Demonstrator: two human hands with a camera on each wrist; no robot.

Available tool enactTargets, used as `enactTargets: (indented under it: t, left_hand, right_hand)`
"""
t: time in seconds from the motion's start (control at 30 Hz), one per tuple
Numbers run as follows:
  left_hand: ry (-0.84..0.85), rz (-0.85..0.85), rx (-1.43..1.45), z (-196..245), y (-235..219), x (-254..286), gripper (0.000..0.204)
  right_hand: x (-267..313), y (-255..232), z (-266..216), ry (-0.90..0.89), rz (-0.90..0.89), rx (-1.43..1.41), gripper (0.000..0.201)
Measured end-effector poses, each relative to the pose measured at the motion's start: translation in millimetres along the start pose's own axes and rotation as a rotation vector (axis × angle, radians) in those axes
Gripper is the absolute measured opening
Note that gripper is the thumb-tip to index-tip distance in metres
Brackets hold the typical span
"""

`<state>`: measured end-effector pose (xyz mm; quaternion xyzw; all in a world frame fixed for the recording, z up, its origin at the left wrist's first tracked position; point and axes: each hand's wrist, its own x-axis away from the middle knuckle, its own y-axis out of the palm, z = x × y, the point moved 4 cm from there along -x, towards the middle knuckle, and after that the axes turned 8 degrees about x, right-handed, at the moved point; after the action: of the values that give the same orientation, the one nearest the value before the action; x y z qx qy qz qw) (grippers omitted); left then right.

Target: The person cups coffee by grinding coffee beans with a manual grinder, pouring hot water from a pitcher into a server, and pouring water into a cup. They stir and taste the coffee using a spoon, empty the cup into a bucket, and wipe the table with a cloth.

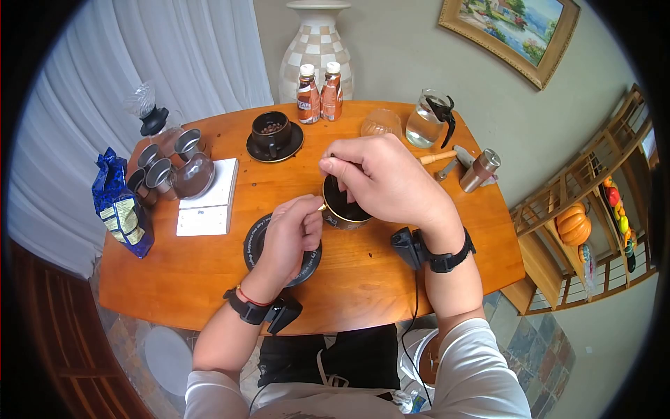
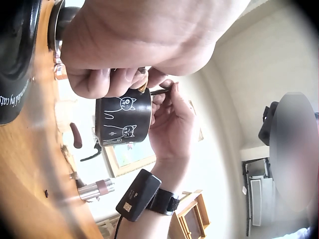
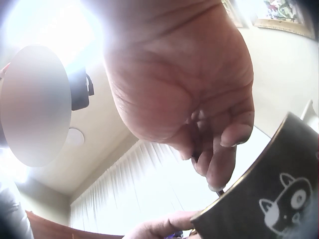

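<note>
My left hand (image 1: 286, 234) grips the gold handle of a black mug (image 1: 345, 222) with a gold rim. White cat drawings show on the mug's side (image 2: 124, 117) in the left wrist view, where it hangs above the table. Over the mug's mouth, my right hand (image 1: 384, 174) points its fingers down and pinches a thin dark utensil (image 2: 160, 91). The utensil's lower end is hidden inside the mug. A black saucer (image 1: 254, 244) with white lettering lies on the table below my left hand, partly covered by it.
Farther back stand a black cup (image 1: 271, 144) of brown beans, two bottles (image 1: 308, 98) and a glass jug (image 1: 423, 126). To the left are a blue bag (image 1: 122, 202), a white scale (image 1: 209, 216) and several metal cups (image 1: 160, 173). A metal cylinder (image 1: 480, 171) stands right.
</note>
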<state>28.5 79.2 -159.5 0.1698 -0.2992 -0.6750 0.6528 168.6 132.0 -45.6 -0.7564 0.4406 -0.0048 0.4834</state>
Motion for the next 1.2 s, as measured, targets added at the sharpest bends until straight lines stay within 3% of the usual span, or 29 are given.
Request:
enactTargets:
  t: [0.13, 0.2, 0.4, 0.53, 0.8, 1.03, 1.13, 1.2]
  left_hand:
    - [-0.006, 0.009, 0.000, 1.0, 1.6, 1.2, 0.032]
    - [-0.002, 0.019, -0.001, 1.0, 1.8, 1.3, 0.033]
    - [-0.001, 0.037, -0.011, 2.8, -0.4, 0.5, 0.035]
    - [-0.009, 0.056, -0.011, 2.5, -1.5, 0.4, 0.034]
    - [-0.002, 0.027, -0.023, 1.5, -0.5, 1.3, 0.032]
    - [0.034, 0.003, -0.026, 1.5, 0.6, 1.0, 0.032]
    - [0.027, 0.011, -0.022, 1.2, 0.7, 0.9, 0.032]
    - [0.031, 0.013, -0.019, 1.6, 0.9, 0.8, 0.032]
  right_hand:
    - [-2.4, 0.7, 1.5, -0.049, 0.079, 0.001, 0.017]
    - [-2.2, -1.8, 1.1, -0.226, 0.255, 0.140, 0.017]
    - [0.8, -4.8, -1.3, -0.065, 0.158, 0.377, 0.014]
    - [0.7, -3.3, 3.0, -0.056, 0.115, 0.378, 0.016]
    - [-0.5, -3.8, -5.8, 0.008, -0.049, 0.118, 0.023]
    - [0.4, -2.2, -0.8, 0.066, 0.010, -0.029, 0.018]
    - [0.2, -5.3, -1.2, -0.012, 0.115, 0.042, 0.016]
    - [0.2, -9.8, -3.3, -0.092, 0.187, 0.236, 0.017]
